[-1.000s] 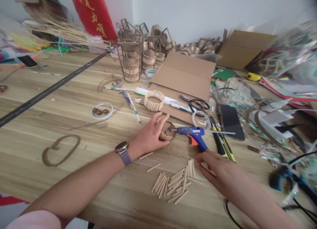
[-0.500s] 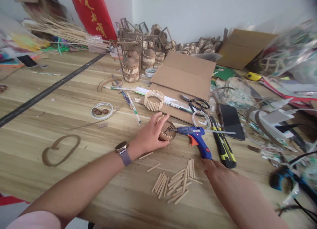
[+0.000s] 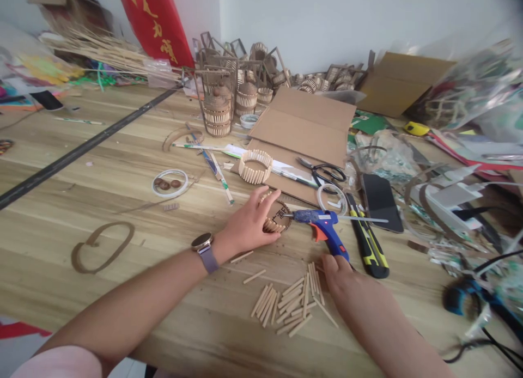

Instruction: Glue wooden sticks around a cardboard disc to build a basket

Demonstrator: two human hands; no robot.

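Observation:
My left hand point(image 3: 249, 220), a watch on its wrist, curves its thumb and fingers around a small round brown base point(image 3: 281, 210) with dark lettering. Short wooden sticks stand along part of the base's rim, and my palm hides its left side. Touching the base's right edge is the nozzle of a blue glue gun point(image 3: 322, 220), which lies on the table. My right hand point(image 3: 347, 285) is just below the gun's handle, at the upper right of a pile of short wooden sticks point(image 3: 292, 302). Its fingers are closed and bent down; what is between the fingertips is hidden.
A finished-looking stick ring point(image 3: 255, 168) stands beyond my left hand, near scissors point(image 3: 324, 174) and cardboard point(image 3: 304, 122). A yellow-black utility knife point(image 3: 370, 242) and a phone point(image 3: 382, 201) lie to the right. Small stick-walled buckets point(image 3: 217, 114) crowd the back.
My right hand has moved left from the glue gun's handle end to the stick pile, and a few sticks there have shifted. My left hand stays on the base.

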